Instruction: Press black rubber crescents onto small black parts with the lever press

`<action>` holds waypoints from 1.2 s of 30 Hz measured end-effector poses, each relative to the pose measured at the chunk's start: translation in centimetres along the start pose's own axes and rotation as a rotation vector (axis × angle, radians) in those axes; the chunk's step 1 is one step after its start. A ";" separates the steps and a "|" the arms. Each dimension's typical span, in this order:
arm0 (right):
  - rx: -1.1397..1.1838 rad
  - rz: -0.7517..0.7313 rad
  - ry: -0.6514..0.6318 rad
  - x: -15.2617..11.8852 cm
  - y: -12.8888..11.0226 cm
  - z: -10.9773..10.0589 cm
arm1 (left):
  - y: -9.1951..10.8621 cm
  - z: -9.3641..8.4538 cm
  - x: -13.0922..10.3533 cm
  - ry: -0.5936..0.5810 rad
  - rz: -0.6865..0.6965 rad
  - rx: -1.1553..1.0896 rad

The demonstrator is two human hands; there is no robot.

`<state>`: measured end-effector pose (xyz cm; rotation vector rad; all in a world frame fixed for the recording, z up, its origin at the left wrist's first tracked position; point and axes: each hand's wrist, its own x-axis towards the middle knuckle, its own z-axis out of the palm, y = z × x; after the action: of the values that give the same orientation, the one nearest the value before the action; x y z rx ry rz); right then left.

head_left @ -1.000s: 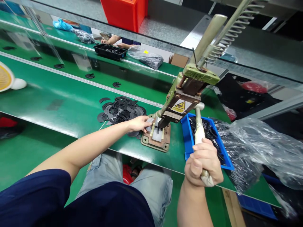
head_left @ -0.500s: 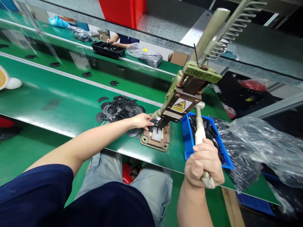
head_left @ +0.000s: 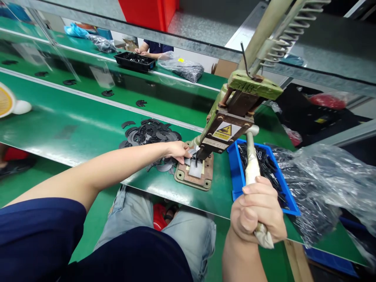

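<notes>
My left hand [head_left: 179, 151] pinches a flat, curved grey-black plastic piece [head_left: 190, 156] by its left side. The piece lies over the base plate [head_left: 194, 182] of a green hand press [head_left: 227, 125], under its ram. Part of the piece is hidden by my fingers and the press head. My right hand [head_left: 260, 211] is wrapped round the taped lever [head_left: 252, 166] of the press, which slopes down towards me. Left of the base, a heap of similar dark curved pieces [head_left: 158, 133] spreads over the green bench [head_left: 88, 129].
A blue bin [head_left: 236, 176] of small black parts stands right of the press, beside clear plastic bags [head_left: 331, 180]. Dark pieces [head_left: 107, 93] lie spaced along the green belt behind. Across it, a person's hands [head_left: 142, 53] are near a black tray [head_left: 129, 62]. A metal shelf hangs overhead.
My right hand and the lever end sit slightly lower and further right in the picture. The piece in my left hand now shows a lighter grey face. The view has shifted a little.
</notes>
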<state>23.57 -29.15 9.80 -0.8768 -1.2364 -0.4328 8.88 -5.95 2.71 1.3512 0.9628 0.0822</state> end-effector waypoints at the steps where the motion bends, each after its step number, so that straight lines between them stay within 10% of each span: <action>1: 0.002 -0.005 0.006 -0.1 0.0 0.1 | 0.1 0.0 0.0 -0.013 -0.039 -0.015; 9: 0.157 -0.087 0.152 7.1 -0.2 2.4 | -0.4 0.7 0.0 0.013 -0.069 -0.121; 15: 0.192 0.167 -0.127 15.5 0.1 2.9 | -0.9 0.8 -1.2 0.023 0.054 -0.173; 19: 0.030 0.181 0.182 8.4 1.3 0.9 | -1.3 0.2 -4.7 0.009 0.145 -0.177; 26: 0.044 0.789 -0.410 -8.1 1.1 1.4 | -2.0 1.6 -11.8 -0.131 0.375 -0.130; 36: 0.107 0.746 -0.408 -10.3 -1.5 3.2 | -1.8 4.7 -14.5 -0.185 0.315 -0.148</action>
<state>17.32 -29.30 0.86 -1.2906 -1.1779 0.4246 1.78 -18.29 8.54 1.3373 0.5730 0.2580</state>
